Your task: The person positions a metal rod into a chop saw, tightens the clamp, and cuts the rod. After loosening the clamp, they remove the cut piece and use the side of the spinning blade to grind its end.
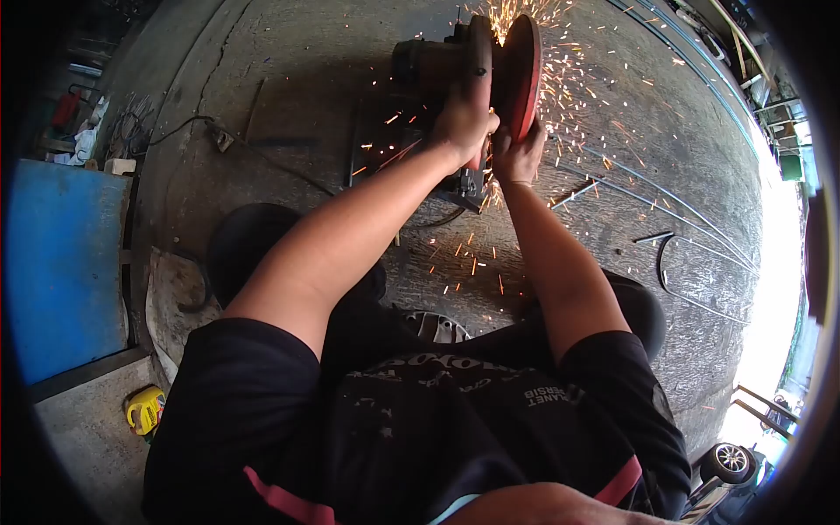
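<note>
A bare left hand (pixel 462 129) closes around the reddish guard or handle of a cut-off saw (pixel 479 74), while the right hand (pixel 519 159), partly closed, curls its fingers against the lower rim of a red disc (pixel 523 83); the thumb's exact hold cannot be told. The disc stands nearly edge-on, just beside the saw and to its right, as sparks (pixel 501 28) burst between the two and scatter over the concrete floor (pixel 595 131).

The danger appears closest at the fingertips. Should the wheel, hidden from view, snag the disc, the piece could kick or twist out of that rim hold and draw the right hand inward. A slip by the left hand could let the saw swing or shift.

No gloves or sleeves cover the forearms (pixel 302 232), leaving skin open to burns; sparks falling toward the dark-clad knees (pixel 634 311) could scorch cloth. A cable (pixel 293 171) crosses the floor left of the saw, where a moving foot might snag it. To the right, a short metal rod (pixel 576 192) and a curved rod (pixel 661 262) lie loose, likely to roll or trip anyone stepping back.
</note>
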The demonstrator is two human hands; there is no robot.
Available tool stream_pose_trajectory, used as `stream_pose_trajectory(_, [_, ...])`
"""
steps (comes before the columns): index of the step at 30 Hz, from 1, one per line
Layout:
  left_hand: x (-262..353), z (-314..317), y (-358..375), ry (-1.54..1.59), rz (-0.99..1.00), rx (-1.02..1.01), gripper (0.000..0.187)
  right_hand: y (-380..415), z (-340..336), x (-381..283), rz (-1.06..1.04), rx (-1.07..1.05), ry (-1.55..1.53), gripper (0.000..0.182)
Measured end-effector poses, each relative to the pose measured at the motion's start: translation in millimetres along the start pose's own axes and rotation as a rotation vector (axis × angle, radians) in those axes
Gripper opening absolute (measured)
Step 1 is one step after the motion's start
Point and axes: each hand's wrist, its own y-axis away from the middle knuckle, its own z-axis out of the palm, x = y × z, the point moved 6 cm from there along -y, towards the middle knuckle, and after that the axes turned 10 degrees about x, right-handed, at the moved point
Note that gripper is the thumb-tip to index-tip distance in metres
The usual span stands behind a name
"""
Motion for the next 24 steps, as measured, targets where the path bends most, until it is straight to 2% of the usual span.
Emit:
stream_pose_trajectory(3, [1.3, -1.2, 0.4, 0.017, 0.025, 0.026, 0.014, 0.2, -1.0, 0.0, 0.082, -0.051, -0.022, 0.058])
stream_pose_trajectory(10, [-1.8, -0.6, -1.1, -0.002, 0.011, -0.004, 0.013, 1.4, 0.0, 0.9, 0.01, -0.009, -0.023, 0.058])
stream_pose_trajectory(15, [1.5, -0.5, 3.1, 0.032, -0.004, -0.01, 0.014, 3.4, 0.1, 3.0, 0.112, -0.06, -0.03, 0.059])
stream_pose_trajectory(18, [-3.8, -0.2, 0.0, 0.029, 0.016, -0.004, 0.014, 3.9, 1.4, 4.6, 0.044, -0.027, -0.025, 0.059])
stream_pose_trajectory(24, [-5.6, -1.7, 1.9, -0.008, 0.0, -0.026, 0.016, 6.8, 2.5, 6.1, 0.042, -0.061, -0.016, 0.058])
